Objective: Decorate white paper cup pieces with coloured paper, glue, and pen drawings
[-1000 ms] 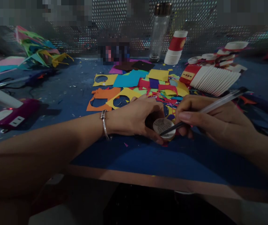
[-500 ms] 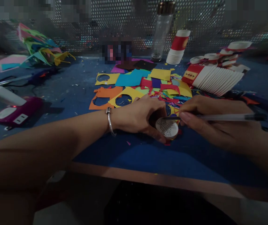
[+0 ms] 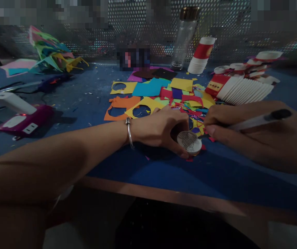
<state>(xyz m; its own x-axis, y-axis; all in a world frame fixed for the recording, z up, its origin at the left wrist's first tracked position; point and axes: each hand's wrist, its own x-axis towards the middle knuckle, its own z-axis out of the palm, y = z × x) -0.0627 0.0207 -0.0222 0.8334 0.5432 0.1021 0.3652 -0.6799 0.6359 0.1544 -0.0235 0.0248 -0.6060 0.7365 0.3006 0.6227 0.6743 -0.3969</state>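
Note:
My left hand (image 3: 162, 128), with a silver bangle at its wrist, curls its thumb and fingers around a small white disc (image 3: 194, 146). Dark pen lines cover part of the disc's top face, and it looks like the cut-off base of a paper cup. A clear-barrelled pen with a black end (image 3: 253, 121) is pinched in my right hand (image 3: 262, 141). Its tip is at the disc's right edge; whether it touches cannot be told. Coloured paper scraps (image 3: 196, 126) lie just behind the disc.
Yellow sheets with round holes (image 3: 152, 103), an orange one (image 3: 125, 102) and a blue piece (image 3: 148, 87) lie beyond my hands. Stacked paper cups (image 3: 247, 90) lie at right. Behind stand more cups (image 3: 201, 55) and a glass bottle (image 3: 182, 41). A purple power socket block (image 3: 31, 121) sits left.
The pen tip has moved from over the disc's upper part to its right edge, and the pen's back end has tilted up. My left hand still holds the disc. The view has shifted slightly.

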